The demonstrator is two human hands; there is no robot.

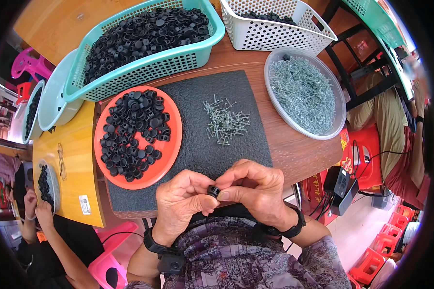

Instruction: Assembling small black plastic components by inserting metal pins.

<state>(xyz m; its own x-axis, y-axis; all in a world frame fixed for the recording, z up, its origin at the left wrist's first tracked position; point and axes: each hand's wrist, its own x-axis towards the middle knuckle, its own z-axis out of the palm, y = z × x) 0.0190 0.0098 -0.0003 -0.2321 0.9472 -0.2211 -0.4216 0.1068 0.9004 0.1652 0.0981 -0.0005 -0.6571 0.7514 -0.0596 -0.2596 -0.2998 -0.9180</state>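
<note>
A small round black plastic part (213, 191) is held between my two hands, just off the table's near edge. My left hand (184, 201) pinches it from one side with thumb and fingertips. From the other side, the thumb and forefinger of my right hand (254, 191) close on it too; whether a screw is between them I cannot make out. Beyond my hands lies a dark foam mat (193, 120) with a loose pile of small silvery screws (226, 120). On the mat's left, an orange-red plate (173, 113) bears many black plastic parts (135, 130).
A green basket (144, 72) of black parts stands at the back, beside a white basket (279, 36). To the right is a clear tub (340, 108) full of screws. At far left a co-worker's hands (38, 209) are over a tray. Red stools (371, 262) stand at lower right.
</note>
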